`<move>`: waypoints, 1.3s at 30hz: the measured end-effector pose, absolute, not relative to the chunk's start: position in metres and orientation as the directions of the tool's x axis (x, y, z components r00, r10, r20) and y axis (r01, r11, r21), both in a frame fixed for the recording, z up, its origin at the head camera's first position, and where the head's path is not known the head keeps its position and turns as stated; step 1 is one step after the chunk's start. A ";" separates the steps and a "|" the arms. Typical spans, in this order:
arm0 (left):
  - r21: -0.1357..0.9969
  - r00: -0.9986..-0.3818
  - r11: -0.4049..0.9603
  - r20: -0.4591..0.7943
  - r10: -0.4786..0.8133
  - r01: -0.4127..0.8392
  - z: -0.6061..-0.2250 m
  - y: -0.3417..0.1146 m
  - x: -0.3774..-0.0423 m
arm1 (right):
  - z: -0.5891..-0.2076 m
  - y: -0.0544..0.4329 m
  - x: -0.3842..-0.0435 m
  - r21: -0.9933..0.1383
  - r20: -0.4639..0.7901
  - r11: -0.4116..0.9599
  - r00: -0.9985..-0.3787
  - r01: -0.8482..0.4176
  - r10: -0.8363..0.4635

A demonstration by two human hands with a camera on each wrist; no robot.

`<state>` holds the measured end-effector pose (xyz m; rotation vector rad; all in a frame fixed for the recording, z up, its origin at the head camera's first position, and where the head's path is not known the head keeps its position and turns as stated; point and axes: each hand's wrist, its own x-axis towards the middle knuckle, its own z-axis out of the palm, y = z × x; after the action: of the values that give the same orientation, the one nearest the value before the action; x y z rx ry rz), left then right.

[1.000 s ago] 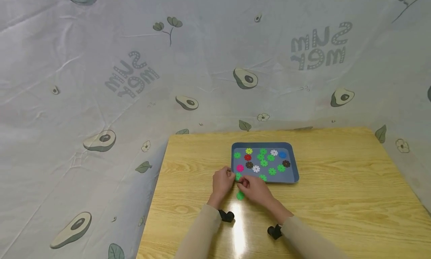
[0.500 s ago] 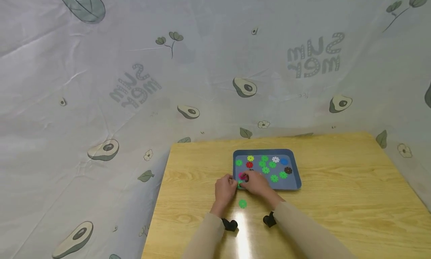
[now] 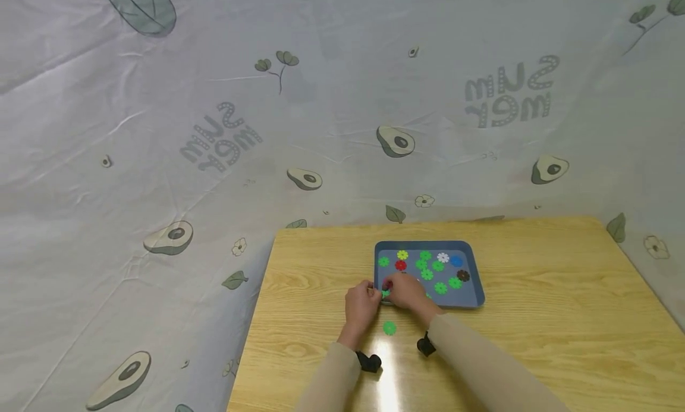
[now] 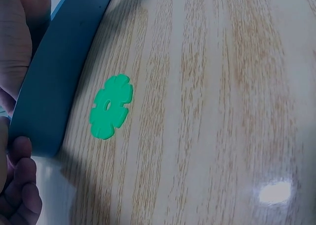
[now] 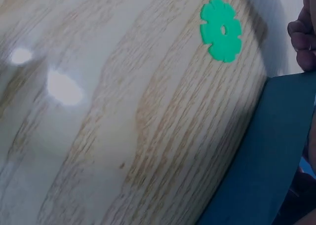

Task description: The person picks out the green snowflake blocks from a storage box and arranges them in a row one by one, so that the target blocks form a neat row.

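Note:
Over the near left corner of the blue-grey tray [image 3: 471, 305], my left hand [image 3: 361, 305] has curled fingers and seems to pinch a green flower-shaped disc [image 3: 385, 293]. My right hand [image 3: 408, 290] reaches over the near rim, its fingertips close to the left ones. A pink flower disc [image 3: 386, 285] shows at these fingertips, apparently pinched and mostly hidden. In the left wrist view the curled left fingers [image 4: 22, 185] sit outside the tray corner. On the table before the tray lies another green disc [image 3: 389, 328], flat and untouched.
More flower discs lie spread in the tray, among them a yellow disc [image 3: 402, 254], a red disc [image 3: 401, 265], a blue disc [image 3: 456, 261], a brown disc [image 3: 462, 275] and several green ones. A wooden table [image 3: 546, 317] surrounds it; a printed curtain [image 3: 342, 103] hangs behind.
My right hand has moved from the near rim up into the tray, over the pink disc, then slightly back toward the left hand. The left hand stays at the corner. The camera view has shifted.

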<state>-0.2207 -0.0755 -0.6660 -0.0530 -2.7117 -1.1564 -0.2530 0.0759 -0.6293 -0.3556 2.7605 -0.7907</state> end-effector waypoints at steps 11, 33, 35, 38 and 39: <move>0.668 -0.964 0.727 0.263 -0.035 0.156 -0.666 -0.071 -0.223 | -0.636 0.087 -0.253 -0.688 -0.090 0.710 -0.953 -0.151 -0.290; 0.682 -0.976 0.722 0.212 -0.039 0.119 -0.665 -0.075 -0.229 | -0.635 0.118 -0.181 -0.844 -0.101 0.535 -0.977 -0.016 -0.188; 0.688 -0.976 0.715 0.212 -0.036 0.123 -0.665 -0.075 -0.225 | -0.641 0.120 -0.175 -0.835 -0.131 0.551 -0.975 0.010 -0.180; 0.692 -0.975 0.710 0.221 -0.035 0.131 -0.665 -0.075 -0.222 | -0.647 0.121 -0.169 -0.820 -0.154 0.571 -0.974 0.032 -0.167; 0.692 -0.974 0.709 0.224 -0.033 0.135 -0.665 -0.075 -0.221 | -0.649 0.121 -0.168 -0.817 -0.153 0.575 -0.974 0.030 -0.166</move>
<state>-0.2214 -0.0750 -0.6649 -0.0809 -2.6967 -1.1176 -0.1684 0.1215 -0.6487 -0.1139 2.5941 -1.3521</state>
